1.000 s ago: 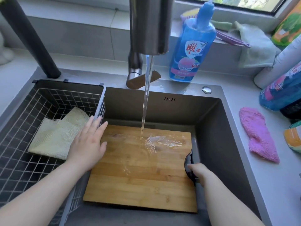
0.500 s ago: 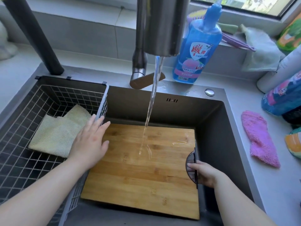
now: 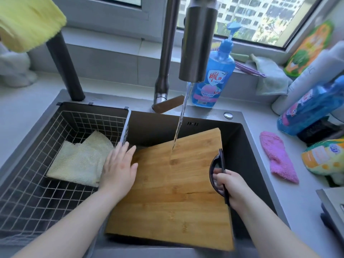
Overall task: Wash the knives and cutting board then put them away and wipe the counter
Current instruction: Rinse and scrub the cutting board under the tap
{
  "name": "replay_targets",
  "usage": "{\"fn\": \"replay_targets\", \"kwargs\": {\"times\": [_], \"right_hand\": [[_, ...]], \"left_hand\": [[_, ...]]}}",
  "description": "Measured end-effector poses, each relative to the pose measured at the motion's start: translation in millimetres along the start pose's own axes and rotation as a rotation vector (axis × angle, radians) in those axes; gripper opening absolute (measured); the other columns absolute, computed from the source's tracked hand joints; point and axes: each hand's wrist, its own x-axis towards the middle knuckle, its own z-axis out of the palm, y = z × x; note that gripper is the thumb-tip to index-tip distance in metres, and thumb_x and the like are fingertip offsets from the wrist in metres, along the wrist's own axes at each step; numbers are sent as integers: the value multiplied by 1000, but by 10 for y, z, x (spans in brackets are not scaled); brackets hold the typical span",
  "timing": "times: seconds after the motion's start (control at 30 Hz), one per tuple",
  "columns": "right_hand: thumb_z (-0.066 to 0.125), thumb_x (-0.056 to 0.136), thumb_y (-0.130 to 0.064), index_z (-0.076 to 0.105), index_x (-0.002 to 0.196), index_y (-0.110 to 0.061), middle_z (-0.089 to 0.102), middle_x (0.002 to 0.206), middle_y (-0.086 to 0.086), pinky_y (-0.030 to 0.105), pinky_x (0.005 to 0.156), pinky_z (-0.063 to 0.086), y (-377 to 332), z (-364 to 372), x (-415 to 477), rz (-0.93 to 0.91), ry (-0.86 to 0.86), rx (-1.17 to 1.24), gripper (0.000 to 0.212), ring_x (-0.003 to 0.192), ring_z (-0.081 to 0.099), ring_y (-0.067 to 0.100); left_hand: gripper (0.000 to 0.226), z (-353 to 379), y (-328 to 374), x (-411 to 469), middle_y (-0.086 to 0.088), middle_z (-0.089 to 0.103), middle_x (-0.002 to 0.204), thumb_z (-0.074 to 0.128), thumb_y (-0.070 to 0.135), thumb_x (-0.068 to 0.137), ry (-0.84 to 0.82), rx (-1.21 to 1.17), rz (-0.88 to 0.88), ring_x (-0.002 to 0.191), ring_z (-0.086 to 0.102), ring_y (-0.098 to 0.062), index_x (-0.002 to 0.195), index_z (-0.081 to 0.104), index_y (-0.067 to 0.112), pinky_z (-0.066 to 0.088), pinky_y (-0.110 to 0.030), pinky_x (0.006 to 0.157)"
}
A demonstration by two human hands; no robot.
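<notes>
A bamboo cutting board [image 3: 173, 192] sits tilted in the dark sink [image 3: 247, 164], its right side raised. Water runs from the steel faucet [image 3: 197, 43] onto the board's far part. My right hand [image 3: 230, 185] grips the board's dark handle [image 3: 217, 164] on the right edge. My left hand [image 3: 119, 170] lies flat with straight fingers on the board's left edge, beside the wire basket. No knives are in sight.
A wire basket [image 3: 37, 183] fills the sink's left part and holds a pale cloth [image 3: 80, 159]. A blue dish soap bottle [image 3: 214, 75] stands behind the faucet. A pink cloth [image 3: 279, 157] lies on the grey counter [image 3: 290, 207] at the right, near more bottles.
The board's right side has risen, so it has gone from lying flat to tilted. My right hand lifted with the handle. The view swung upward.
</notes>
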Motion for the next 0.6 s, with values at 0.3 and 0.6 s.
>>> {"fn": "replay_targets", "kwargs": {"times": [0.3, 0.6], "right_hand": [[39, 40, -4, 56, 89, 7, 32, 88, 15, 33, 60, 10, -156, -60, -454, -151, 136, 47, 53, 66, 22, 21], [37, 38, 1, 74, 71, -9, 51, 90, 19, 25, 58, 21, -131, -203, -765, -176, 55, 165, 50, 67, 32, 19]], "left_hand": [[69, 437, 755, -383, 29, -20, 141, 12, 73, 81, -312, -361, 301, 139, -13, 0, 138, -12, 41, -10, -19, 109], [63, 599, 473, 113, -2, -6, 157, 22, 45, 97, -309, -350, -154, 144, -5, -17, 148, -1, 16, 1, -36, 116]]}}
